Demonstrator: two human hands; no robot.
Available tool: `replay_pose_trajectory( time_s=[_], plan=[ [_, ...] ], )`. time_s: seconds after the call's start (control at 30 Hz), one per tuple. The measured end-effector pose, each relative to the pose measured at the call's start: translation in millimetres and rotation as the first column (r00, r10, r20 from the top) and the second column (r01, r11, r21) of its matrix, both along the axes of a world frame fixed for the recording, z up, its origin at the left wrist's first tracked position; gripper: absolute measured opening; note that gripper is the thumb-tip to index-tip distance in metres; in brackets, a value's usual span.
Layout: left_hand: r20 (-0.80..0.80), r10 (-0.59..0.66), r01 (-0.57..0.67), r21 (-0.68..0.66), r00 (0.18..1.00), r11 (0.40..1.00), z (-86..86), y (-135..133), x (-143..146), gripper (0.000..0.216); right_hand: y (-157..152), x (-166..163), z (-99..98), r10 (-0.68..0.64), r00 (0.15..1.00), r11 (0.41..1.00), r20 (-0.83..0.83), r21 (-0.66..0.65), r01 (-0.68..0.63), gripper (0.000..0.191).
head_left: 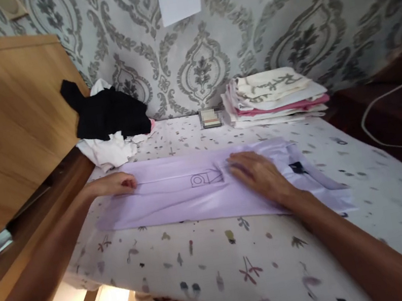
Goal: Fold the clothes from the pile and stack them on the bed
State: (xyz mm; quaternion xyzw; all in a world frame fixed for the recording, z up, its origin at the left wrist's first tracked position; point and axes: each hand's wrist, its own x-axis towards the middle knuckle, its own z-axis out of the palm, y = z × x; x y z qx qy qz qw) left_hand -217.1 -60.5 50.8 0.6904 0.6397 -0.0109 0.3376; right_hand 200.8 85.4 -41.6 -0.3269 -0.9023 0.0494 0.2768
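A lilac shirt (pixel 180 210) lies folded into a long strip across the patterned sheet. Dark line lettering shows near its middle, and a dark patch sits toward its right end. At the strip's left part, my left hand (pixel 116 183) has its fingers curled in on the cloth, pinching its upper layer. My right hand (pixel 256 172) rests flat on the shirt just right of the lettering, fingers stretched out and slightly blurred.
A stack of folded clothes (pixel 273 97) stands at the back right, near the wall. Rumpled black cloth (pixel 110 114) lies over white garments (pixel 109 153) at the back left, beside a wooden panel (pixel 6 116). A small blurred box (pixel 210 118) sits against the wall. A white cable (pixel 370 127) hangs at right.
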Motion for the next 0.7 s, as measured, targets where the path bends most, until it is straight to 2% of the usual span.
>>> replay_pose_trajectory(
  time_s=[0.07, 0.17, 0.33, 0.5, 0.57, 0.7],
  plan=[
    [0.011, 0.039, -0.039, -0.014, 0.999, 0.999, -2.7, -14.8, -12.6, 0.029, -2.8, -6.5, -9.4, 0.046, 0.998, 0.999, 0.030, -0.012, -0.046, 0.043],
    [0.026, 0.033, -0.033, -0.007, 0.999, 0.999, -6.6, -24.3, -15.3, 0.022, -1.9, -9.0, -18.0, 0.042, 0.998, 0.999, 0.047, 0.000, -0.042, 0.046],
    [0.047, 0.092, -0.099, 0.188, 0.995, 0.977, -9.0, -21.4, -12.5, 0.020, 1.2, -7.3, -17.3, 0.054, 0.996, 0.998, 0.070, 0.022, -0.056, 0.050],
    [0.030, 0.159, -0.162, 0.257, 0.987, 0.953, -8.5, -23.1, -31.6, 0.023, 3.0, -7.4, -18.3, 0.047, 0.996, 0.998, 0.073, 0.034, -0.049, 0.050],
    [0.024, 0.245, -0.235, 0.391, 0.969, 0.890, -5.3, -27.0, -39.4, 0.024, 3.8, -7.5, -19.0, 0.043, 0.996, 0.998, 0.078, 0.042, -0.047, 0.051],
    [0.062, 0.414, -0.349, 0.659, 0.908, 0.666, -10.7, -33.2, -29.5, 0.031, 4.5, -7.5, -19.1, 0.048, 0.995, 0.997, 0.087, 0.048, -0.052, 0.050]
  ],
)
